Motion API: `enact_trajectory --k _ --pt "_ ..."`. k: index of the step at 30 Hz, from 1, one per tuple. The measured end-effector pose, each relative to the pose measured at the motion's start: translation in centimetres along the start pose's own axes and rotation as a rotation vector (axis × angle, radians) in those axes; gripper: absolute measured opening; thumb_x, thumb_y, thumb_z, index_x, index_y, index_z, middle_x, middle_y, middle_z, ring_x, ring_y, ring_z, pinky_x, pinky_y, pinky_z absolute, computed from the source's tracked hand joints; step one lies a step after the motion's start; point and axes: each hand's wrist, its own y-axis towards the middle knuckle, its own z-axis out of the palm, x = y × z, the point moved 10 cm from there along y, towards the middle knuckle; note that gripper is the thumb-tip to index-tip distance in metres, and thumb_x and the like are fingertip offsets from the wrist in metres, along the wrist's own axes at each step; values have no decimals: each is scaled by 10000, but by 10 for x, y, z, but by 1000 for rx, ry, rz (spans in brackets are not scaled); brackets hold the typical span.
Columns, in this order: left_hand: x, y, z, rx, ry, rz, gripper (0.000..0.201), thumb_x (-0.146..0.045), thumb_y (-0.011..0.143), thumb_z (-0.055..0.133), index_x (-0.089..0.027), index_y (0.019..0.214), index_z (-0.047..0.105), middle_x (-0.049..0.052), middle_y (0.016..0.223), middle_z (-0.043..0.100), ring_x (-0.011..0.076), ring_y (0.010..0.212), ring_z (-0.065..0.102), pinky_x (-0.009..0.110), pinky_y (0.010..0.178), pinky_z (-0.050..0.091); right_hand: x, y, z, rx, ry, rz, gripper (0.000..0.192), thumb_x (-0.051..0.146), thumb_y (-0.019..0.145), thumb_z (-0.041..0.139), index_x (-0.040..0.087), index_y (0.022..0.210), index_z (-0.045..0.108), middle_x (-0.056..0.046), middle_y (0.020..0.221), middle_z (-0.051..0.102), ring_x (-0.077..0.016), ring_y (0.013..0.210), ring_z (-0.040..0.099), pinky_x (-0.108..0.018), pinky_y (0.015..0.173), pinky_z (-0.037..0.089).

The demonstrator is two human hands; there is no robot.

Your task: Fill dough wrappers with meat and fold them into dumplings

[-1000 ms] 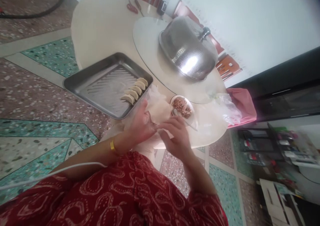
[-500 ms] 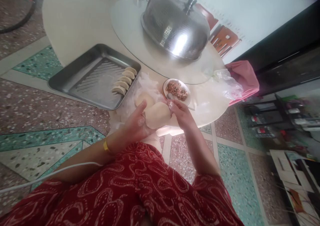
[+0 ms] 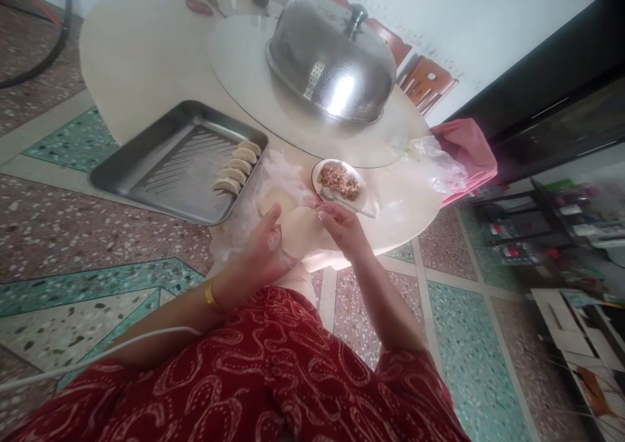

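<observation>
Now both hands pinch one round wrapper (image 3: 300,230): left hand (image 3: 263,253) cups its near edge, right hand (image 3: 342,224) fingertips grip the far edge, filling bowl (image 3: 339,183) just beyond.

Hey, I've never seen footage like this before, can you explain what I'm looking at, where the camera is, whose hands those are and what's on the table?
The camera sits on a person's head and looks down, so the tilted view shows their own two hands. The left hand and right hand hold a round dumpling wrapper between them. On the pale round table lie a metal tray with a row of folded dumplings, a small bowl of minced filling with a spoon, and a shiny domed cover. The red patterned cloth below is the person's clothing.
</observation>
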Motion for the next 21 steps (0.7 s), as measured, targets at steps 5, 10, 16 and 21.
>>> enact_trajectory --k 5,10,16,21 --pt "1 6 -13 -25 -144 20 707 -597 953 107 -130 1408 379 148 1162 676 264 1106 631 438 883 534 44 -47 -8 -259 -506 -481 155 265 851 600 268 986 677 -63 1107 670 -243 1089 575 -486 941 477" --pt "1 7 -3 103 -313 -14 711 -628 959 132 -131 1398 390 137 1155 679 264 1101 629 421 877 532 50 -86 16 -239 -825 -722 196 236 834 652 351 991 666 -34 1201 620 -272 1131 527 -478 938 465" --pt "6 7 1 90 -291 -61 740 -642 951 125 -112 1295 510 148 1056 704 287 1079 636 432 851 533 56 -89 13 -278 -815 -832 206 199 819 674 365 939 658 -7 1139 640 -255 1116 516 -437 906 496" --pt "9 6 1 132 -351 -82 719 -632 961 135 -106 1291 497 143 1062 707 284 1114 617 421 872 524 66 -86 12 -244 -685 -727 133 191 822 649 296 903 639 -60 1146 622 -283 1141 514 -471 909 514"
